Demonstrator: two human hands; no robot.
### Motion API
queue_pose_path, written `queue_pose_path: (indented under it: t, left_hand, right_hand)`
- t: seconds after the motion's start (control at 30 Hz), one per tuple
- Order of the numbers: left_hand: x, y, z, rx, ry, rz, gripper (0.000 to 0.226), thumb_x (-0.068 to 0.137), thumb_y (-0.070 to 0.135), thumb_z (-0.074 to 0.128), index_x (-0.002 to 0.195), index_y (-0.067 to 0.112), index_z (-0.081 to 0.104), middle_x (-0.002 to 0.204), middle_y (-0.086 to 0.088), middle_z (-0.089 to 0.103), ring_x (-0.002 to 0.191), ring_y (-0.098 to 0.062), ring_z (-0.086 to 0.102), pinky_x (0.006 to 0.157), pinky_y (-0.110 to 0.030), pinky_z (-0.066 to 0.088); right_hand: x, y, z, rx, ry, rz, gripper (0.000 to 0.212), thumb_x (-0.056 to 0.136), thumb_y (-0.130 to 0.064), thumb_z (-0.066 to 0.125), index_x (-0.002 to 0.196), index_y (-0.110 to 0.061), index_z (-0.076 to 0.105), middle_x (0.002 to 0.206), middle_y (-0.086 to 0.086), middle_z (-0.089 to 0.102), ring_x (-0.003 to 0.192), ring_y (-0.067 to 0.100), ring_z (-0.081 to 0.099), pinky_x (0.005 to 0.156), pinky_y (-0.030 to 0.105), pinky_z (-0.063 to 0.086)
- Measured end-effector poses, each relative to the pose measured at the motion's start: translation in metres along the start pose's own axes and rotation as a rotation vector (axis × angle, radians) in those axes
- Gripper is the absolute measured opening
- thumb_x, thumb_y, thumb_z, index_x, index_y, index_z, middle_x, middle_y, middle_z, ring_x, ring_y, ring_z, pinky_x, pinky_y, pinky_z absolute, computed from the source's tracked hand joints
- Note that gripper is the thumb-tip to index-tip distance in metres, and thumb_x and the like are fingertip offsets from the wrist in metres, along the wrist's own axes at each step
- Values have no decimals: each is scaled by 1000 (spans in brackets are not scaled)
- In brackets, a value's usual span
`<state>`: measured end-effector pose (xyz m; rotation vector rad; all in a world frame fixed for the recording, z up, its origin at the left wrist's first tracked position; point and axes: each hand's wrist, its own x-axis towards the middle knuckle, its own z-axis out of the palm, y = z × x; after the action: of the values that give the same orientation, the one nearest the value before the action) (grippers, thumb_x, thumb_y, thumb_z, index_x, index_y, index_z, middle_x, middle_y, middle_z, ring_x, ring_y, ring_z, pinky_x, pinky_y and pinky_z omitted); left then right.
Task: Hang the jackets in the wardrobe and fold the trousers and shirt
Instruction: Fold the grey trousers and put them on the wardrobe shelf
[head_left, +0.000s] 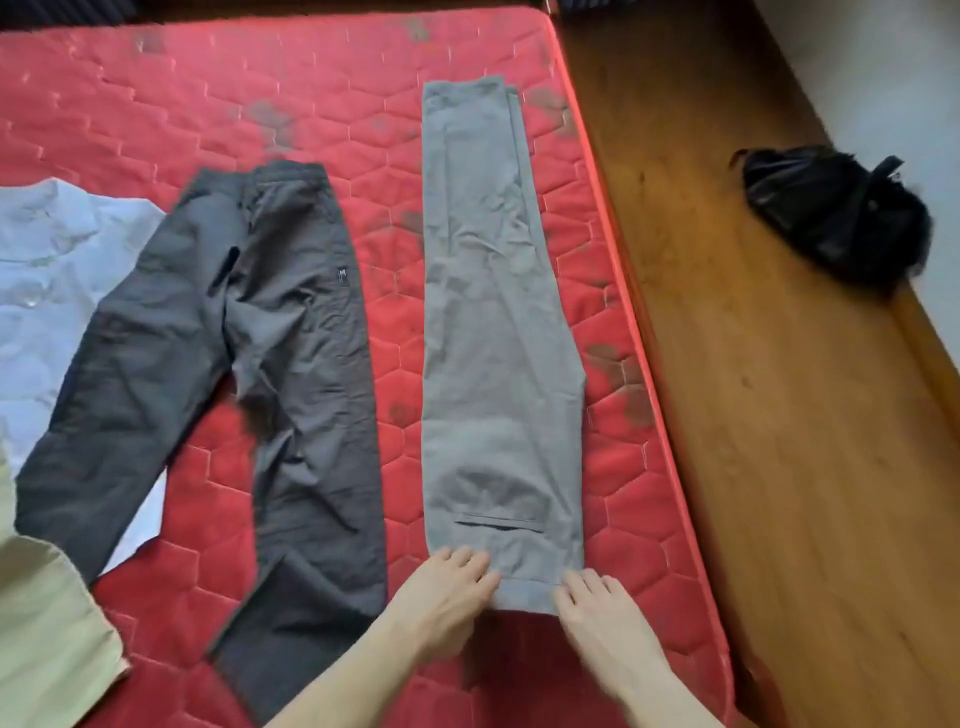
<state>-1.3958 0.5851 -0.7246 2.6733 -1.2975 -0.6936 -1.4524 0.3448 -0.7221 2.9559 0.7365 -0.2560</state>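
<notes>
Looking down from my head, I have both hands at the near end of the light grey trousers (498, 322), which lie folded lengthwise, leg on leg, in a long strip on the red mattress (156, 98). The waistband end, with its slit pocket, is nearest me; the leg ends point away toward the far edge of the bed.

My left hand (447, 592) rests on the near left corner of the waistband, fingers spread and fairly straight, lying on the cloth. My right hand (597, 608) lies at the near right corner, fingers likewise spread flat on the fabric. Neither hand pinches anything.

Just left of the grey pair, apart from it with a band of mattress between, lie the dark trousers (280, 332), unfolded, legs splayed toward me. One of their legs lies over a pale blue shirt (47, 260) spread at the left edge. A beige garment (41, 639) shows in the near left corner; I cannot tell what it is.

To the right of the mattress runs the wooden bed frame (779, 467), and a black bag (836, 218) sits at its far right edge.
</notes>
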Motion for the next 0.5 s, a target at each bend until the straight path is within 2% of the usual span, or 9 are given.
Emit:
queue_pose_path:
  t: [0.07, 0.17, 0.27, 0.37, 0.5]
  left_hand:
    - [0, 1, 19, -42, 54, -22, 42, 57, 39, 71, 91, 25, 51, 87, 5, 57, 73, -17, 61, 60, -29, 47]
    - [6, -2, 32, -89, 256, -176, 34, 77, 36, 63, 107, 21, 60, 107, 1, 60, 93, -22, 60, 75, -34, 46]
    - [21, -14, 40, -151, 353, -356, 49, 91, 32, 59, 136, 12, 59, 140, -7, 58, 128, -29, 55, 103, -40, 43]
    - [45, -26, 46, -178, 372, -446, 59, 99, 27, 45, 154, 8, 45, 163, -11, 39, 153, -30, 34, 123, -48, 31]
    - [81, -35, 65, -228, 371, -551, 62, 104, 26, 35, 163, 10, 29, 171, -10, 24, 160, -27, 16, 127, -50, 24]
  right_hand:
    - [-4, -9, 15, 106, -13, 76, 20, 88, -32, 50, 87, -23, 68, 89, 0, 63, 83, 23, 60, 68, 36, 52]
    - [14, -15, 23, 253, 76, 213, 30, 98, -27, 47, 115, -16, 70, 123, 3, 66, 113, 24, 65, 89, 37, 56]
    - [53, -15, 36, 306, 143, 275, 45, 106, -25, 40, 145, -8, 56, 155, 10, 50, 146, 26, 46, 112, 42, 44]
    - [93, -15, 49, 332, 154, 299, 55, 107, -28, 37, 158, -8, 39, 168, 8, 32, 157, 23, 25, 123, 44, 30]
    - [131, -20, 74, 366, 140, 331, 57, 108, -33, 35, 162, -15, 33, 171, 3, 23, 160, 19, 16, 126, 45, 22]
